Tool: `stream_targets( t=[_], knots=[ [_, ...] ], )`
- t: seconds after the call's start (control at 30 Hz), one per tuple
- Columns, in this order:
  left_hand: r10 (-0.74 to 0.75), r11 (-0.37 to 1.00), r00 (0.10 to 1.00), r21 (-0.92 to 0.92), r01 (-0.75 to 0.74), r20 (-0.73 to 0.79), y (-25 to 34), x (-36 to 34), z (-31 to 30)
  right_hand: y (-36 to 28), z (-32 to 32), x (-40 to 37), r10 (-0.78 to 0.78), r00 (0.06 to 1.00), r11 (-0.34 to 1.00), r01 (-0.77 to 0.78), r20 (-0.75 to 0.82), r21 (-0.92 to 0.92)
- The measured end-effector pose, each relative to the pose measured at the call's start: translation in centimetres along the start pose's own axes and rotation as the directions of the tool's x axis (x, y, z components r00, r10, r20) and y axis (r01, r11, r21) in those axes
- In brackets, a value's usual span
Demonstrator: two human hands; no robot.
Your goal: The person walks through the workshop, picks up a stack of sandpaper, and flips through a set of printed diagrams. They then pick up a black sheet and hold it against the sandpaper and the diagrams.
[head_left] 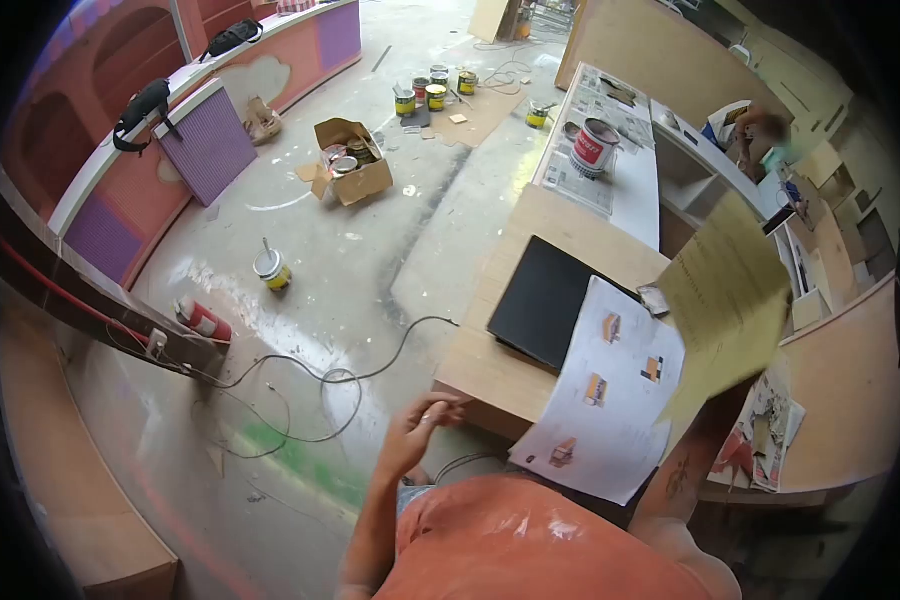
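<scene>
Yellow-brown paper sheet (730, 300), blurred and raised at three o'clock, stands above the right forearm (682, 478); the right hand is hidden behind it, so its grip cannot be told. The left hand (425, 420) hovers empty at six o'clock, fingers loosely curled, just beside the near corner of the pale plywood worktop (475, 378). The sheet seems mid-lift off a white printed drawing page (600, 420) at five o'clock, which overlaps a flat black square panel (540, 300); the next move likely calls for laying it clear of both.
</scene>
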State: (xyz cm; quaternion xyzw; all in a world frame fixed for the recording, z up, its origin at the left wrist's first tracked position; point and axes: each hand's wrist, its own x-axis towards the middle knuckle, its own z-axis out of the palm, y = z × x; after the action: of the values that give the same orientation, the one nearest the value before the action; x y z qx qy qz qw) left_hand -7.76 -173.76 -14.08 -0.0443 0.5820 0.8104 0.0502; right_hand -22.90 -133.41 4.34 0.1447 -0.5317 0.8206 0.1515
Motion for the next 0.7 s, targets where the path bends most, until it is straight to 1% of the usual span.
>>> stream_targets(
  t=[0.03,0.07,0.1,0.13,0.17,0.2,0.23,0.27,0.3,0.33,0.37,0.4,0.43,0.5,0.53,0.6,0.63,0.7],
  knots=[
    [0.002,0.995,0.998,0.097,0.003,-0.056,0.5,-0.8,-2.6,1.4,2.3,0.9,-0.001,1.0,0.995,0.004,0.03,-0.099],
    [-0.012,0.991,0.994,0.134,0.027,-0.112,0.8,-1.6,-5.1,3.2,3.1,1.5,-0.222,0.972,0.581,0.198,0.081,-0.79],
    [-0.027,0.984,0.986,0.171,0.056,-0.166,0.9,-2.4,-7.5,5.3,6.9,1.1,-0.135,0.966,0.477,0.258,0.22,-0.84],
    [-0.051,0.991,0.974,0.111,0.077,-0.223,0.7,-3.1,-9.6,8.9,7.5,0.9,-0.049,0.959,0.448,0.272,0.28,-0.852],
    [-0.057,0.989,0.977,0.119,0.083,-0.207,1.2,-3.4,-11.1,10.9,9.1,0.8,0.194,0.93,0.313,0.242,0.311,-0.919],
    [-0.043,0.988,0.965,0.131,0.079,-0.257,1.9,-3.6,-12.3,13.6,8.8,0.6,0.371,0.826,0.22,0.366,0.424,-0.904],
    [-0.027,0.987,0.952,0.143,0.074,-0.306,2.5,-3.6,-13.2,17.2,6.6,-0.3,0.52,0.732,0.057,0.485,0.44,-0.873],
    [-0.009,0.978,0.945,0.194,0.076,-0.328,3.2,-3.5,-13.7,18.9,6.2,-1.7,0.546,0.737,0.001,0.475,0.398,-0.88],
    [-0.005,0.979,0.951,0.194,0.069,-0.31,3.8,-3.3,-14.3,19.8,6.2,-2.0,0.566,0.743,-0.058,0.467,0.357,-0.882],
    [0.018,0.968,0.951,0.244,0.06,-0.307,4.2,-3.1,-15.0,19.5,7.1,-0.8,0.559,0.752,-0.071,0.464,0.35,-0.883],
    [0.035,0.953,0.951,0.296,0.061,-0.307,5.0,-2.7,-15.8,18.8,7.8,0.4,0.556,0.783,0.05,0.304,0.28,-0.951],
    [0.004,0.951,0.96,0.299,0.083,-0.279,6.0,-2.0,-16.7,18.1,8.8,1.3,0.566,0.8,0.172,0.123,0.2,-0.977],
    [-0.01,0.948,0.963,0.305,0.095,-0.27,6.7,-1.2,-17.8,17.3,10.0,3.0,0.588,0.79,0.049,0.179,0.173,-0.983],
    [-0.061,0.949,0.985,0.296,0.107,-0.159,7.9,1.0,-20.2,17.7,11.8,7.5,0.639,0.748,-0.056,0.276,0.178,-0.96],
    [-0.066,0.945,0.987,0.308,0.108,-0.145,8.6,2.4,-21.3,18.2,13.2,9.6,0.634,0.756,-0.057,0.259,0.165,-0.964],
    [-0.11,0.948,0.992,0.294,0.125,-0.068,9.6,5.7,-23.2,20.1,17.1,13.9,0.631,0.693,0.072,0.396,0.349,-0.916],
    [-0.106,0.945,0.993,0.306,0.117,-0.05,9.8,7.6,-24.2,21.8,18.7,15.7,0.619,0.708,0.066,0.383,0.339,-0.921],
    [-0.171,0.917,0.983,0.354,0.186,-0.073,10.2,11.8,-26.3,25.1,22.2,19.9,0.72,0.546,0.202,0.425,0.428,-0.882]
  ],
)
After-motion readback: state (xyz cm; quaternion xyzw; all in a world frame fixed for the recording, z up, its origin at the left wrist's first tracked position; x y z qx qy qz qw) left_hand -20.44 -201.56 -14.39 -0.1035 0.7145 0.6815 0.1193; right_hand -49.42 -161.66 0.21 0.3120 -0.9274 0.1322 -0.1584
